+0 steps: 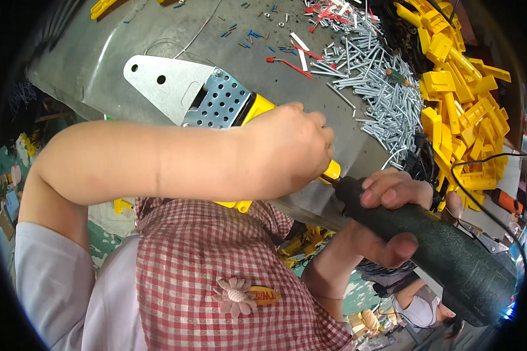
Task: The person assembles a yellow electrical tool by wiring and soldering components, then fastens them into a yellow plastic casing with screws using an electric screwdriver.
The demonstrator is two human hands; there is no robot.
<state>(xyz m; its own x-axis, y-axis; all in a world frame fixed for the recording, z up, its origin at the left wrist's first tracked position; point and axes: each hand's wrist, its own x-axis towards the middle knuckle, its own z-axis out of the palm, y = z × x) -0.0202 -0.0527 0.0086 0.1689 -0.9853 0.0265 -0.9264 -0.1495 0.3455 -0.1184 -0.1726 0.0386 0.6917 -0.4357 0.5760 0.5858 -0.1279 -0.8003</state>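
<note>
My left arm crosses the picture, and my left hand (293, 149) is closed round the yellow handle of a tool with a perforated metal guard (219, 100). A flat silver plate (170, 82) with round holes sticks out from the guard at the far left. Most of the handle is hidden by my hand and forearm. My right hand (392, 205) grips a dark electric screwdriver (445, 251), which lies tilted with its nose toward the yellow end (332, 171) of the handle. Its tip meets or almost meets that end; exact contact I cannot tell.
A heap of long silver screws (386, 93) lies on the grey metal table (123, 44), beside a pile of yellow plastic handle parts (457, 117). Red wires (290, 64) and small blue-brown pieces (253, 35) are scattered farther back. A black cable (480, 205) hangs at the right. Another person (418, 304) is at lower right.
</note>
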